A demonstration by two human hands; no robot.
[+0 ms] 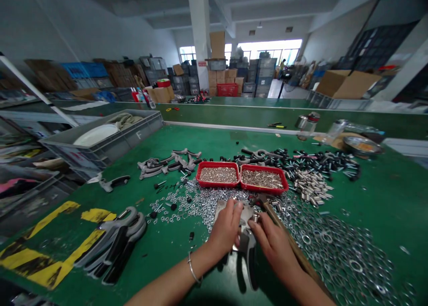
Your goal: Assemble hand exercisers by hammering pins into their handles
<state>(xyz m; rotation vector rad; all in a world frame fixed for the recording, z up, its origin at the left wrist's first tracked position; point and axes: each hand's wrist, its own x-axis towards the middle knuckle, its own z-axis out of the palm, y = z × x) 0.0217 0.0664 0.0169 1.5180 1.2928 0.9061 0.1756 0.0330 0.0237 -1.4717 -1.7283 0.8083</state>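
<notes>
My left hand (227,225), with a bracelet at the wrist, is closed on a grey hand tool with black grips (248,252), held over a flat metal plate (220,206). The tool's handles point toward me; its upper part is partly hidden by my fingers. Close by on the right, my right hand (272,239) pinches a small ribbed metal piece (255,217) against the tool's top end. Under my right forearm lies a wooden handle (292,243), probably a hammer's, its head partly covered. Loose nuts (197,203) surround the plate.
Two red trays (217,184) of small metal parts stand just beyond. Metal rings (334,243) and sleeves (309,185) spread right; black-headed screws (337,163) lie behind. Finished-looking grey tools (120,243) are stacked left, frames (170,161) farther back. A grey crate (133,134) stands left.
</notes>
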